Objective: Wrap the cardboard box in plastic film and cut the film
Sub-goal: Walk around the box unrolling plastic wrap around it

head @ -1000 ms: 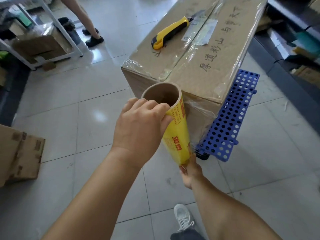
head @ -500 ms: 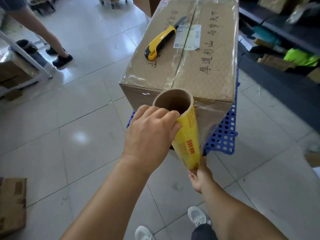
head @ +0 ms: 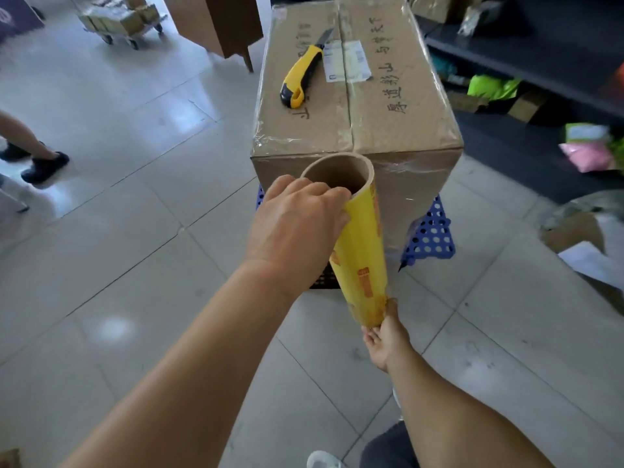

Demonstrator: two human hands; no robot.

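Note:
A large cardboard box (head: 388,130) stands on a blue perforated pallet (head: 430,236), with clear plastic film stretched over its sides and top edges. A yellow and black utility knife (head: 302,77) lies on the box's top. I hold an upright yellow film roll (head: 363,251) with a cardboard core close against the box's near face. My left hand (head: 297,228) grips the roll's top end, fingers curled over the rim. My right hand (head: 385,336) holds the roll's bottom end from below. Film runs from the roll to the box's near right corner.
Dark shelving (head: 526,59) with bags and cartons runs along the right. Another person's legs (head: 30,153) stand at the left edge. A cart of boxes (head: 121,21) and a wooden cabinet (head: 219,25) sit at the back. Loose cardboard and paper (head: 580,244) lie on the floor at right.
I have walked round the box from its left corner to its near face, carrying the roll along and laying film. Both hands keep the same hold.

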